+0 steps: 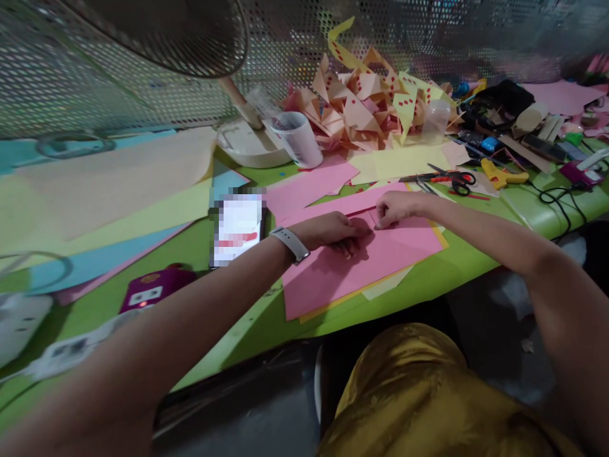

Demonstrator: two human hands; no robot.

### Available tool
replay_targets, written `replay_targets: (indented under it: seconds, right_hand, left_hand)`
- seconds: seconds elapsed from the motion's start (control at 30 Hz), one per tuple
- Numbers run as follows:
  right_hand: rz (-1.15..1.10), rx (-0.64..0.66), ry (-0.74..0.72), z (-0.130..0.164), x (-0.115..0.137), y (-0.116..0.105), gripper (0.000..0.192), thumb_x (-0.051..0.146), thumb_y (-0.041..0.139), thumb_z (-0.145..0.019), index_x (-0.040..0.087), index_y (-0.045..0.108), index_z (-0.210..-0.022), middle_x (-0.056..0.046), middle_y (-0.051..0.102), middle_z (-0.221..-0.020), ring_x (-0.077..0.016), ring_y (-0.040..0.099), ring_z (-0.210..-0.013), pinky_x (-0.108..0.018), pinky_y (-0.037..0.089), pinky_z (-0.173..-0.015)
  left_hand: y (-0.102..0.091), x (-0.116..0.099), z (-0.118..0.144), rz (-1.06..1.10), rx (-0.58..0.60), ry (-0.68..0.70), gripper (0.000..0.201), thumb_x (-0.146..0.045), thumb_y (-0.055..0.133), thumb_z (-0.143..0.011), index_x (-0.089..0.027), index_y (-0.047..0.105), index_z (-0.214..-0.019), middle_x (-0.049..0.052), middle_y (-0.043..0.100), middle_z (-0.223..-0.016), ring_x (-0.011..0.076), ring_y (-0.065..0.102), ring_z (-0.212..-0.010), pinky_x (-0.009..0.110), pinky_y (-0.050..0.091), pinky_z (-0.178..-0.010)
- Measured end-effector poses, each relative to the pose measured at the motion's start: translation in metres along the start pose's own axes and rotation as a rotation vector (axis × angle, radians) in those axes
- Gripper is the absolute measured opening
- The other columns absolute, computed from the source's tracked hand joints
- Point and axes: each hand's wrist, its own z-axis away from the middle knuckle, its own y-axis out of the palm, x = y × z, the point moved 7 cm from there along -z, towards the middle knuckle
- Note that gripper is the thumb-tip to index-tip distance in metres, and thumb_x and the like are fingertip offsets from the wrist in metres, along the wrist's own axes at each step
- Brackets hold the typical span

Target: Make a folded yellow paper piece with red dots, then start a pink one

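A sheet of pink paper (328,285) lies before me over a yellow-orange sheet (442,236), whose edge sticks out. My left hand (335,233), with a white watch band (291,244) at the wrist, rests on the pink paper, its fingers curled and partly in shadow. Close beside it, my right hand (398,208) is closed, thumb and finger pinching at a narrow pink fold or strip near the sheet's upper part. Whether that strip is a separate piece I cannot tell. Left of the hands lies a phone (238,228) with a lit, blurred screen.
Black-handled scissors (459,181) and a yellow glue gun (504,174) lie to the right. Behind are a white cup (299,139), a fan (171,32) and a heap of folded paper pieces (361,101). A purple power socket (155,289) and coloured sheets (118,184) lie left.
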Motion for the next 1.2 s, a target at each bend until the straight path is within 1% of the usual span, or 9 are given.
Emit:
replay_targets:
  seconds: [0.27, 0.47, 0.53, 0.6, 0.7, 0.77, 0.87, 1.03, 1.2]
  right_hand:
    - [-0.035, -0.013, -0.020, 0.000, -0.002, -0.001, 0.020, 0.014, 0.075, -0.079, 0.015, 0.063, -0.063, 0.003, 0.059, -0.054, -0.0090, 0.054, -0.053, -0.023, 0.041, -0.057]
    - [-0.015, -0.047, -0.050, 0.006, 0.000, -0.002, 0.018, 0.016, 0.075, -0.077, 0.015, 0.063, -0.064, 0.001, 0.062, -0.058, -0.0106, 0.057, -0.058, -0.023, 0.041, -0.059]
    - [-0.020, -0.096, -0.084, 0.011, 0.000, -0.003, 0.015, 0.018, 0.075, -0.077, 0.014, 0.064, -0.069, 0.000, 0.065, -0.065, -0.0116, 0.058, -0.062, -0.023, 0.041, -0.060]
    - [-0.009, -0.188, -0.147, 0.018, 0.000, -0.006, 0.013, 0.023, 0.074, -0.079, 0.014, 0.066, -0.077, -0.002, 0.068, -0.072, -0.0129, 0.060, -0.067, -0.024, 0.041, -0.062]
    - [0.181, -0.335, -0.303, 0.031, 0.002, -0.010, 0.016, 0.029, 0.072, -0.084, 0.014, 0.068, -0.089, -0.005, 0.070, -0.087, -0.0166, 0.063, -0.080, -0.027, 0.042, -0.069]
    - [0.395, -0.383, -0.425, 0.038, 0.005, -0.007, 0.021, 0.033, 0.070, -0.087, 0.014, 0.069, -0.097, -0.009, 0.070, -0.099, -0.0206, 0.062, -0.092, -0.030, 0.043, -0.076]
    - [0.655, -0.416, -0.559, 0.043, 0.008, 0.002, 0.027, 0.035, 0.065, -0.093, 0.013, 0.068, -0.108, -0.013, 0.069, -0.110, -0.0240, 0.060, -0.103, -0.034, 0.043, -0.085]
    - [0.939, -0.434, -0.616, 0.046, 0.014, 0.017, 0.021, 0.022, 0.051, -0.100, 0.010, 0.067, -0.107, -0.014, 0.071, -0.102, -0.0224, 0.060, -0.094, -0.035, 0.042, -0.084]
    - [1.021, -0.469, -0.642, 0.052, 0.017, 0.024, 0.028, 0.005, 0.042, -0.099, 0.007, 0.067, -0.109, -0.014, 0.071, -0.097, -0.0217, 0.060, -0.089, -0.035, 0.041, -0.079]
  left_hand:
    - [-0.010, 0.015, 0.018, -0.005, 0.033, 0.001, 0.049, -0.061, 0.065, -0.077, -0.018, 0.067, -0.053, 0.008, 0.067, -0.052, 0.0143, 0.056, -0.043, 0.025, 0.047, -0.047]
    - [-0.025, 0.036, 0.037, -0.035, -0.048, -0.083, 0.052, -0.064, 0.072, -0.072, -0.015, 0.067, -0.056, 0.009, 0.068, -0.055, 0.0137, 0.056, -0.042, 0.025, 0.048, -0.046]
    - [-0.028, 0.028, 0.043, -0.057, -0.185, 0.013, 0.054, -0.066, 0.067, -0.077, -0.015, 0.067, -0.058, 0.010, 0.068, -0.055, 0.0162, 0.059, -0.044, 0.028, 0.051, -0.048]
    - [-0.033, 0.007, 0.051, -0.087, -0.425, 0.254, 0.053, -0.065, 0.059, -0.084, -0.016, 0.069, -0.066, 0.010, 0.072, -0.062, 0.0200, 0.067, -0.054, 0.032, 0.057, -0.057]
    - [-0.023, -0.027, 0.064, -0.397, -0.748, 0.683, 0.037, -0.052, 0.057, -0.090, -0.019, 0.074, -0.094, 0.012, 0.076, -0.107, 0.0265, 0.071, -0.100, 0.044, 0.056, -0.093]
    - [-0.008, -0.032, 0.056, -0.595, -0.757, 0.788, 0.033, -0.046, 0.059, -0.091, -0.020, 0.073, -0.105, 0.012, 0.069, -0.128, 0.0298, 0.064, -0.119, 0.048, 0.049, -0.105]
    - [0.002, -0.023, 0.039, -0.743, -0.733, 0.759, 0.039, -0.042, 0.059, -0.092, -0.016, 0.069, -0.119, 0.014, 0.067, -0.133, 0.0303, 0.065, -0.119, 0.045, 0.053, -0.102]
    - [0.002, -0.014, 0.038, -0.815, -0.783, 0.785, 0.039, -0.043, 0.057, -0.095, -0.015, 0.067, -0.120, 0.013, 0.068, -0.130, 0.0293, 0.066, -0.118, 0.043, 0.054, -0.102]
    - [0.008, -0.018, 0.043, -0.885, -0.821, 0.805, 0.033, -0.033, 0.053, -0.097, -0.016, 0.065, -0.123, 0.012, 0.070, -0.127, 0.0280, 0.068, -0.115, 0.042, 0.056, -0.096]
